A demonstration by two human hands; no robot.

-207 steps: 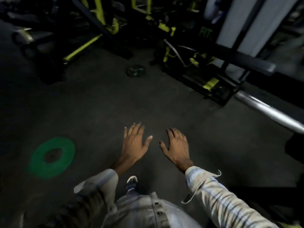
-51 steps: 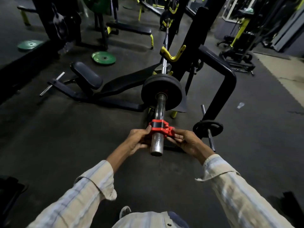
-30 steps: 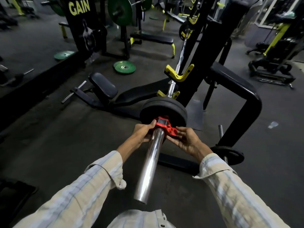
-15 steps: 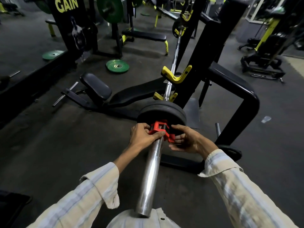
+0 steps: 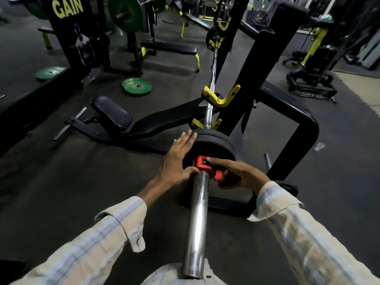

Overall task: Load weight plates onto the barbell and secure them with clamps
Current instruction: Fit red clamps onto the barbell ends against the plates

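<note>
A chrome barbell sleeve (image 5: 197, 219) runs from the bottom of the view up toward a rack, where the bar rests in yellow J-hooks (image 5: 222, 97). Two black weight plates (image 5: 216, 145) sit on the sleeve, side by side. A red clamp (image 5: 203, 166) encircles the sleeve right against the face of the nearer plate.

The right hand (image 5: 239, 174) is closed on the clamp: its fingertips lie across the clamp's top and its thumb sits under the red lever that juts out on the right side. The left hand (image 5: 177, 159) is open and flat, with fingers spread against the left edge of the plates and the thumb touching the sleeve just beside the clamp; it grasps nothing.

Green plates (image 5: 137, 86) lie on the dark floor to the left, beyond a black bench (image 5: 164, 120).
</note>
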